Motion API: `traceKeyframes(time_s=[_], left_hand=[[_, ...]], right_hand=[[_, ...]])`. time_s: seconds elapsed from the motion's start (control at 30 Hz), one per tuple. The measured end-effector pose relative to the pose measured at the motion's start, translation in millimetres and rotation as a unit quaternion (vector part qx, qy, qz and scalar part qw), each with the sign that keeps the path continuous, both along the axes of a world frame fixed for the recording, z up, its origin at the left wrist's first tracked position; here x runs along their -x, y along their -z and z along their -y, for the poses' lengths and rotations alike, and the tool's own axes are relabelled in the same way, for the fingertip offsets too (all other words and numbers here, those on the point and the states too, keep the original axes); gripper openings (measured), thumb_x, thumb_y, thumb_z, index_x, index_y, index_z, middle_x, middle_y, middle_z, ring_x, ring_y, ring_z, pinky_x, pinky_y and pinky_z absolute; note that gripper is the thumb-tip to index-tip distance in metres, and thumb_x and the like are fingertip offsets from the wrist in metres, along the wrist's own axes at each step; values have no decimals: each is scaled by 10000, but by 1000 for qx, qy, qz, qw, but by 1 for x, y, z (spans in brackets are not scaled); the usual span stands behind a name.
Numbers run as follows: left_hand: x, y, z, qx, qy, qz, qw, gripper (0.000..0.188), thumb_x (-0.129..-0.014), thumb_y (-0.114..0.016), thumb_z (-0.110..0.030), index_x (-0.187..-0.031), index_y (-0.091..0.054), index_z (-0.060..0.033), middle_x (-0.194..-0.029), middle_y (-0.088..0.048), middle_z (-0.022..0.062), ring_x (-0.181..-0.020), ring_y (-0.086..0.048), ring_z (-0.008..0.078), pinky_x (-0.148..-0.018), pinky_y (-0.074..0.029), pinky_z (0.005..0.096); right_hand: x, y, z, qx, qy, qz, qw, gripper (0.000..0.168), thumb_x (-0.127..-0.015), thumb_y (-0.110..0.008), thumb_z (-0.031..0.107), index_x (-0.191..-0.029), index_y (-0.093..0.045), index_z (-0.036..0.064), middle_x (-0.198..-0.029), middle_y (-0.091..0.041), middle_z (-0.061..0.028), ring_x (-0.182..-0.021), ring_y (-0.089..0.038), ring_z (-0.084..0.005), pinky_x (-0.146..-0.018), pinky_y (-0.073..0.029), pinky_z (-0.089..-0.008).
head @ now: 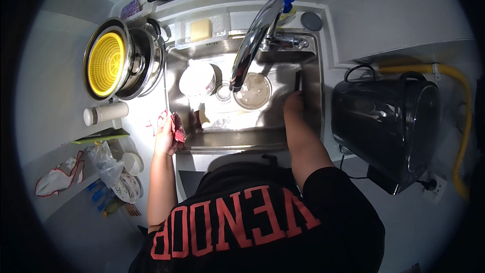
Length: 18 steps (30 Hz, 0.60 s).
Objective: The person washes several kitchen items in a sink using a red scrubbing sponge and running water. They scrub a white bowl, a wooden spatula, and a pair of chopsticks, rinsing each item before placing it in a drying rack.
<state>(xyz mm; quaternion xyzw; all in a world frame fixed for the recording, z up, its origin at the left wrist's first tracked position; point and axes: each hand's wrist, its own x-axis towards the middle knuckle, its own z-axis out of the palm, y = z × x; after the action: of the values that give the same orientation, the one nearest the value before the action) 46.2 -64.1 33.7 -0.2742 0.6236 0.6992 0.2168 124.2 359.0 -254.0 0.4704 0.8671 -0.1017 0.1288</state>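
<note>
At the sink's left front corner, my left hand (164,136) holds a red cloth (179,128), and part of a red-and-white cloth shows beside the fingers. My right hand (294,103) is low in the shaded right side of the stainless-steel sink (227,139). It is closed around a slim dark object (298,77) that sticks out beyond the fist; shadow hides what it is. White bowls (197,79) sit in the left of the basin. A round dish (253,91) holding cloudy water lies near the middle, partly under the chrome faucet (255,41).
Left of the sink stand a yellow colander (107,64) in a metal bowl, a pot (146,60) and a white bottle (106,113). A clear tray with a yellow block (201,29) sits behind. A large black appliance (382,121) occupies the right counter.
</note>
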Motion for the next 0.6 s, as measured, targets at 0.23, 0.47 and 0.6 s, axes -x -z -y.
traceKeyframes(time_s=[0.23, 0.47, 0.6], left_hand=[[-1, 6, 5, -7, 38, 32, 999, 280, -973, -503, -356, -1011, -592, -93, -783, -613, 16, -638, -591, 132, -545, -489, 273], [3, 32, -25, -224, -5, 118, 967, 456, -930, -508, -522, -1085, -586, -100, -1016, -656, 62, -894, -641, 201, -780, -525, 363], [0, 53, -54, -339, -30, 106, 934, 512, -962, -394, -549, -1120, -561, -91, -1032, -641, 77, -909, -630, 216, -800, -522, 376]], right_hand=[[0, -46, 2, 75, -46, 62, 994, 257, -925, -511, 185, -1142, -524, 48, -938, -671, -160, -802, -696, -294, -635, -571, -405], [-24, -185, 13, 371, 20, -111, 922, 251, -981, -445, 320, -1103, -487, 104, -690, -517, -41, -480, -494, -160, -387, -369, -319], [-21, -255, 53, 498, 83, -124, 854, 240, -985, -465, 325, -989, -526, 92, -636, -451, -4, -507, -394, -98, -428, -339, -274]])
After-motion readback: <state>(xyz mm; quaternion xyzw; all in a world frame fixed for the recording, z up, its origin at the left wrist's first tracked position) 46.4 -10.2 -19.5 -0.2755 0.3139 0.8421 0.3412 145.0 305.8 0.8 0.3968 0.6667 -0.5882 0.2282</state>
